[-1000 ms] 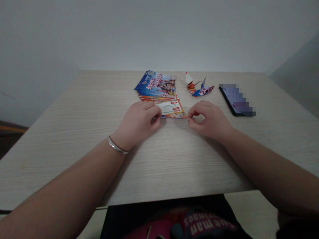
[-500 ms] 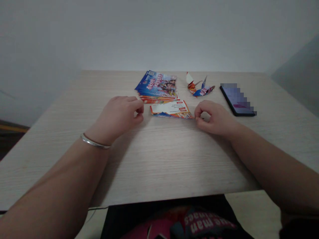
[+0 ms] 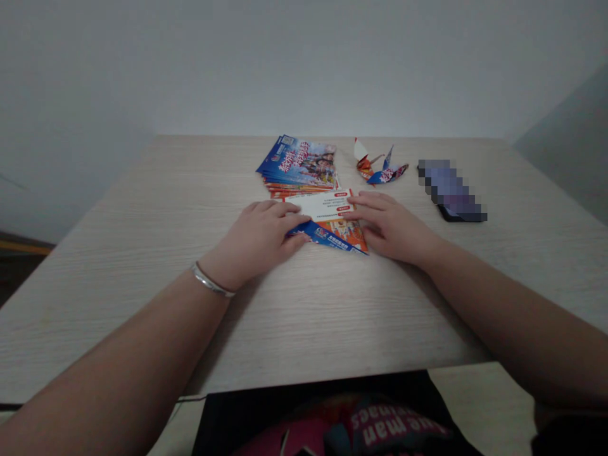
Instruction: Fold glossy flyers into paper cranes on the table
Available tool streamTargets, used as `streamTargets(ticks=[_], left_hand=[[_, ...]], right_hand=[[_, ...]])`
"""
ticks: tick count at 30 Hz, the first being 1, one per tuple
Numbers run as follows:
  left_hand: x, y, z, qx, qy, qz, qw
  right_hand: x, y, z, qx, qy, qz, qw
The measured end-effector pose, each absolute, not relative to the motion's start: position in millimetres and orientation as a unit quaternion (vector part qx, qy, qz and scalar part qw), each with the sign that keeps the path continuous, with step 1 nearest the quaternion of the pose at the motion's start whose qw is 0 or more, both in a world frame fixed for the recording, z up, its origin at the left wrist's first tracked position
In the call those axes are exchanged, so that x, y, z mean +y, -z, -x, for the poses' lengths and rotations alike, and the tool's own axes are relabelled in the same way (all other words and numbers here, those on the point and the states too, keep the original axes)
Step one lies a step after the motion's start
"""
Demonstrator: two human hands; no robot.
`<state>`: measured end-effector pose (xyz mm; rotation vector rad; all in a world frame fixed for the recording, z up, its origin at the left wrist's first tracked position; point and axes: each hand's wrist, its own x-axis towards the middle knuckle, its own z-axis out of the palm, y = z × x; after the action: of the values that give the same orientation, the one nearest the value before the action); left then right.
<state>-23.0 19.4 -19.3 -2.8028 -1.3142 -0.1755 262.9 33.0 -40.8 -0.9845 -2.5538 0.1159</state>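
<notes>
A printed paper sheet (image 3: 327, 206) lies in front of me, its near edge folded over in a slanted blue flap. From the left, my left hand (image 3: 266, 234) rests on the sheet and the flap with fingers extended. My right hand (image 3: 392, 225) lies with spread fingers over the sheet's right edge. Both hands press down from above rather than grip. Just beyond the sheet is a stack of printed leaflets (image 3: 304, 161), blue on top with orange edges beneath.
Two folded paper cranes (image 3: 365, 168) stand behind my right hand, one orange and white, one blue. A phone (image 3: 453, 193) lies farther right. The pale wooden table (image 3: 304, 323) meets a grey wall (image 3: 304, 69) at the back.
Both hands have moved inward onto the sheet and their curled fingers have straightened. The sheet's near part, raised before, now lies flatter with its blue flap showing.
</notes>
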Motion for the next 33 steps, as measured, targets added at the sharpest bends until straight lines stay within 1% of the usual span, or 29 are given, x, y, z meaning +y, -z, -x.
streamTargets(ticks=[4, 7, 9, 12, 15, 20, 25, 28, 33], left_hand=[[22, 17, 24, -0.408, 0.066, 0.910, -0.022], [22, 22, 24, -0.381, 0.076, 0.920, -0.048], [21, 25, 22, -0.378, 0.084, 0.922, -0.030], [18, 24, 17, -0.421, 0.095, 0.901, 0.035], [14, 18, 10, -0.455, 0.073, 0.885, 0.071], [8, 14, 6, -0.421, 0.052, 0.905, 0.036], [6, 24, 10, -0.413, 0.036, 0.909, 0.037], [6, 24, 9, -0.411, 0.041, 0.910, 0.038], [5, 16, 4, -0.417, 0.074, 0.904, 0.052]], right_hand=[[34, 41, -265, -0.903, -0.010, 0.380, 0.200], [34, 41, -264, -0.914, 0.004, 0.350, 0.204], [34, 41, -263, -0.925, 0.014, 0.317, 0.208], [35, 40, -261, -0.942, 0.019, 0.266, 0.204], [34, 39, -259, -0.951, 0.010, 0.234, 0.201], [30, 35, -255, -0.952, -0.027, 0.240, 0.189], [26, 32, -251, -0.953, -0.061, 0.233, 0.186], [23, 27, -250, -0.955, -0.056, 0.246, 0.154], [17, 19, -249, -0.960, -0.014, 0.266, 0.087]])
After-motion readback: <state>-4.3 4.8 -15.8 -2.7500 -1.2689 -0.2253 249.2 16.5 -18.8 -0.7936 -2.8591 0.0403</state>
